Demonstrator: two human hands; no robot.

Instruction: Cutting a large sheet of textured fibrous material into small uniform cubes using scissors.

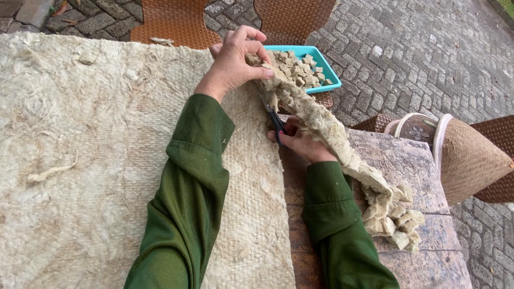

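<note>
A long strip of fibrous beige matting (326,134) is held up at its far end by the left hand (235,61), fingers pinched closed round the strip just beside the teal tray (326,67). The right hand (302,143) is wrapped round black scissors (276,122); the blades are pointed up along the edge of the big beige mat (96,160), approx. where strip and mat part. Whether the blades are apart or closed can't be told, as the strip hangs across them.

Progress, as judged: the tray is already well filled with small cut squares (297,67), and the strip is slit off the mat over most of its visible length, its loose tail (393,217) bunched and partly notched on the stone table (417,160) by the right sleeve. Left to do, it seems: the last bit of slit near the left hand, then the strip itself to be chopped, and nearly the whole mat is uncut.

Edges & room: the mat's cut edge is run down the middle of the view, w/ both forearms laid along it. Bare stone is left to the right of it, narrow, ending at the table edge near a woven basket (471,158). Beyond the tray, woven chair backs (176,24) and paving (407,48) are seen.
</note>
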